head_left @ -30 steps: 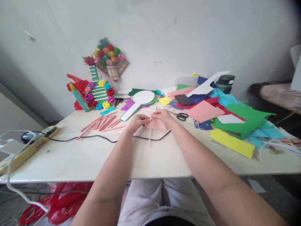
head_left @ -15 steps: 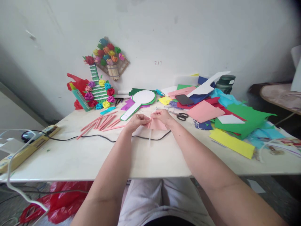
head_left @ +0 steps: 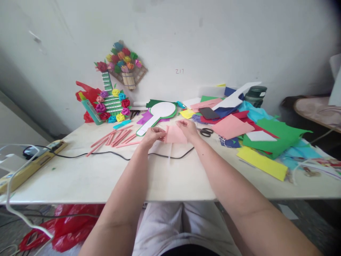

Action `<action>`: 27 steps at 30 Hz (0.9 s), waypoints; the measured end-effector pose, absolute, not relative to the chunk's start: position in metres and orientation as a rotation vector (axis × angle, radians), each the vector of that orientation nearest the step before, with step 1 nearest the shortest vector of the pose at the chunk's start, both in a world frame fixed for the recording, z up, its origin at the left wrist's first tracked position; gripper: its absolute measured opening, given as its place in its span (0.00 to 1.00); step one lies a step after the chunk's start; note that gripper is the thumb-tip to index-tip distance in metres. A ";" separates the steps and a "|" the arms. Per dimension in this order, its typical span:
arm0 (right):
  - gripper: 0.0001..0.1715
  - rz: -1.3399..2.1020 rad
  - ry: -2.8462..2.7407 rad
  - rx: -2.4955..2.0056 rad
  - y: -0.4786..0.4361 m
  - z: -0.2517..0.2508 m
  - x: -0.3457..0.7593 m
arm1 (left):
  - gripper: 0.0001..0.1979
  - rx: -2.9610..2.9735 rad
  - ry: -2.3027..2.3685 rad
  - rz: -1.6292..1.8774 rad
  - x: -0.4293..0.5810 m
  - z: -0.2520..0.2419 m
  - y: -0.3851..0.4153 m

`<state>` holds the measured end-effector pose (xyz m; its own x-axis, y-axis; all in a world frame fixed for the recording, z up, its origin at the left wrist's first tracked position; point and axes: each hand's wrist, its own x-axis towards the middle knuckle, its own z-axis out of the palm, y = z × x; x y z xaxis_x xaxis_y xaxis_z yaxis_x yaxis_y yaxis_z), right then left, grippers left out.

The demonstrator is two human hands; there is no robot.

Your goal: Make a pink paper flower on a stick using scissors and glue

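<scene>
Between my hands a small piece of pink paper [head_left: 176,135] is held out above the white table [head_left: 181,177]. My left hand [head_left: 155,136] pinches its left edge, which looks rolled or folded over. At its upper right corner, my right hand [head_left: 187,128] has thumb and finger closed on the sheet. Several thin rolled pink paper sticks [head_left: 121,138] lie to the left of my left hand. Just beyond the paper is a white and green guitar-shaped cutout [head_left: 160,113]. Black-handled scissors [head_left: 206,132] rest to the right of my right hand.
Coloured sheets, including green [head_left: 277,133] and yellow [head_left: 262,163], pile up at the right with a phone [head_left: 209,113]. A flower-decorated guitar [head_left: 113,103] and a glue bottle [head_left: 91,111] stand back left. A black cable [head_left: 106,153] crosses the table from a power strip [head_left: 34,165].
My right hand has moved slightly up and right, away from the left. The pink paper, bunched between the fingers before, is now spread flatter between both hands.
</scene>
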<state>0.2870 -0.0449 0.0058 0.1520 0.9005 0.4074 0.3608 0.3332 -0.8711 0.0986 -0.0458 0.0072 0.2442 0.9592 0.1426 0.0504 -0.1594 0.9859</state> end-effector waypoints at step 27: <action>0.22 -0.096 -1.874 -2.013 -0.045 -0.006 0.298 | 0.08 0.935 0.898 1.353 0.091 -0.002 -0.032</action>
<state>0.2984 -0.0450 -0.0058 0.1053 0.9456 0.3078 0.9721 -0.0326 -0.2323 0.0908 -0.0318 -0.0018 0.0245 0.9996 0.0105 -0.3786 -0.0004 0.9255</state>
